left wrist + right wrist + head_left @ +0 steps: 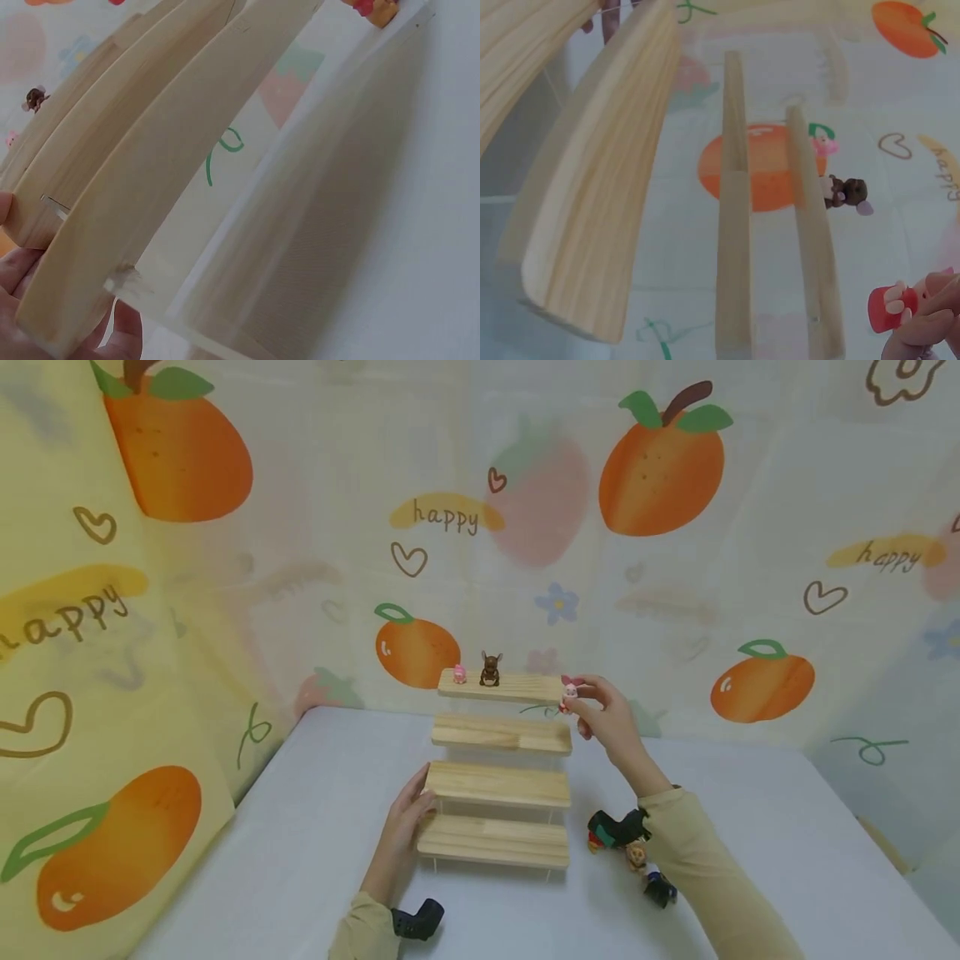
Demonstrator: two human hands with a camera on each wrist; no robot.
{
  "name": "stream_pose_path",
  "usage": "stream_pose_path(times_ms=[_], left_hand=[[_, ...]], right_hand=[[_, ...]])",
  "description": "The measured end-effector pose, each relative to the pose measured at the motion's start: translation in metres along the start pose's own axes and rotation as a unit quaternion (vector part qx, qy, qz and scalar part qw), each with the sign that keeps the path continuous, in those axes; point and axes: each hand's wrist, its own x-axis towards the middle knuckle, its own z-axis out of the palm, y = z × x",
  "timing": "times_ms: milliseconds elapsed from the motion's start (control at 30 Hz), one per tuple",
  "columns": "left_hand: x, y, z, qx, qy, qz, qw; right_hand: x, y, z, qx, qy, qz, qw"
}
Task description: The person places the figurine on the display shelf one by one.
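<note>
A four-step wooden stand (pixel 498 783) sits on the white table. On its top step (pixel 501 687) stand a small pink figure (pixel 460 674) and a brown figure (pixel 491 669). My right hand (pixel 602 710) pinches a pink and red figure (pixel 570 692) at the right end of that step; the same figure (pixel 891 307) shows in the right wrist view, with the brown figure (pixel 846 193) farther along. My left hand (pixel 408 814) rests with straight fingers against the left ends of the lower steps; its fingers (pixel 22 274) touch the wood in the left wrist view.
Several small figures (pixel 636 856) lie on the table under my right forearm. A fruit-print cloth (pixel 660 527) hangs behind and on the left. The white table (pixel 315 827) spreads left and right of the stand.
</note>
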Motion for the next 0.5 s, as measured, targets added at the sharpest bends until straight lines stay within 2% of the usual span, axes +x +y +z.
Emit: stream_pose_path(times_ms=[100, 233, 500], left_hand=[[-0.001, -0.001, 0.0, -0.01, -0.003, -0.009, 0.9999], [-0.001, -0.001, 0.001, -0.021, -0.012, -0.007, 0.9997], [0.0, 0.0, -0.001, -0.017, -0.005, 0.002, 0.9998]], right_hand=[[0.006, 0.0, 0.005, 0.005, 0.005, 0.016, 1.0], [0.017, 0.002, 0.013, 0.02, 0.01, 0.031, 0.999], [0.04, 0.007, 0.036, 0.051, 0.023, 0.053, 0.997]])
